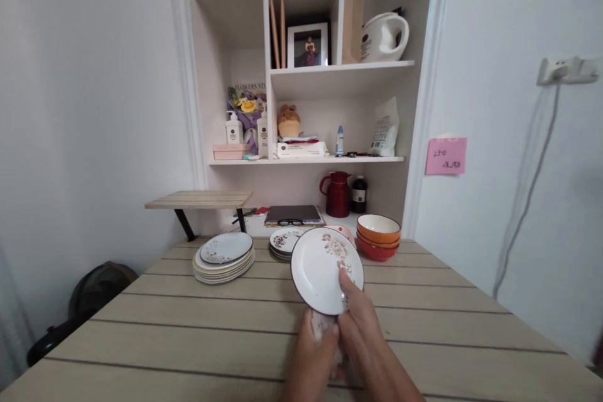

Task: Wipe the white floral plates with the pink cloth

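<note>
A white plate (pixel 315 271) with a dark rim and brown flowers is held up, tilted toward me, above the wooden table (pixel 226 342). My right hand (pixel 360 317) grips its lower right edge, the thumb lying on the plate's face. Just below the rim, my left hand (pixel 315 347) is closed on a pale cloth (pixel 321 324) with pinkish marks. Most of the cloth is hidden between my hands. Behind the held plate stands a short stack of similar flowered plates (pixel 283 240), partly covered by it.
At the left is a taller stack of plates (pixel 223 259). Several orange and red bowls (pixel 378 237) are stacked at the back right, beside a pink spotted dish (pixel 346 232). A small raised wooden shelf (pixel 200 200) stands at the back left. Behind the table, a red jug (pixel 338 195) stands near a laptop (pixel 293 214).
</note>
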A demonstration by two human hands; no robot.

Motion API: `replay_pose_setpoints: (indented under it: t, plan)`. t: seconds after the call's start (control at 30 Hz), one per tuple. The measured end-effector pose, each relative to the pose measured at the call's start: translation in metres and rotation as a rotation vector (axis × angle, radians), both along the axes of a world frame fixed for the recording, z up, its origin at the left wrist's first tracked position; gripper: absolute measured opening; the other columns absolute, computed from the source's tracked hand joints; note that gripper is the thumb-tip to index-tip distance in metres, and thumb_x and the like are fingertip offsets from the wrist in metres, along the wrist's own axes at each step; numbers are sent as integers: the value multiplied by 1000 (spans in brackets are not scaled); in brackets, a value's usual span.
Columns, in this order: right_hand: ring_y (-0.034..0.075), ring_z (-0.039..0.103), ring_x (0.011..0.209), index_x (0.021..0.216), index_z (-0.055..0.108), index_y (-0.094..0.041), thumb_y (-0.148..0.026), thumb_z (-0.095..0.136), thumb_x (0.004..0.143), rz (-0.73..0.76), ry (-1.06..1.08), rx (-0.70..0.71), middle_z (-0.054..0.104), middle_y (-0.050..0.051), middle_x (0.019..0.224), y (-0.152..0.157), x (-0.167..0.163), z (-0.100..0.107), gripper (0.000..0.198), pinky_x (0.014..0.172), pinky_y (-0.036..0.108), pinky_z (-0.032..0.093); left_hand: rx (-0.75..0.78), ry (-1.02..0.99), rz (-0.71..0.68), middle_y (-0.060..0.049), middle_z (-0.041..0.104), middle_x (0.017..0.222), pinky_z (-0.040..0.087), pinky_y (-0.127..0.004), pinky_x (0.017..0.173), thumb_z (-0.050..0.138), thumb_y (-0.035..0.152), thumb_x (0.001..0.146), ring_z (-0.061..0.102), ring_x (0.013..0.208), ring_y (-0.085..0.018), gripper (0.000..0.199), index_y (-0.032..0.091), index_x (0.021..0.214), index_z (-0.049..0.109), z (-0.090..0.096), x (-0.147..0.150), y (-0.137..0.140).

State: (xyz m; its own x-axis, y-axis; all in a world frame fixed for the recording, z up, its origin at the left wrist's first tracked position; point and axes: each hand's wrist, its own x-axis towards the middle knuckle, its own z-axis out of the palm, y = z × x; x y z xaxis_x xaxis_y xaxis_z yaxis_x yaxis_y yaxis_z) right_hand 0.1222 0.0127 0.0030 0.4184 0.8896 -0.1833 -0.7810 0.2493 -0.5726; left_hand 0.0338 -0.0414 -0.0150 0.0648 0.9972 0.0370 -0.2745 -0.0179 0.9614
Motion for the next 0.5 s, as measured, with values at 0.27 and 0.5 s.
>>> replay_pose_setpoints:
  t: [0.27,0.5]
  plan:
    - [24,72,78,130,50,-8,-9,63,76,292,129,-77,77,7,80,-1,0,0,55,85,43,55,-74,126,114,-11,71,92,50,-26,44,74,57,60,65,66,-21,65,16,109,59,2,-71,-23]
    - [27,71,88,126,52,-2,-23,57,85,556,249,-30,74,18,97,-15,-29,-6,46,90,43,52,128,186,223,-10,60,127,45,-33,98,66,53,75,57,116,-25,64,23,129,49,42,-91,-19]
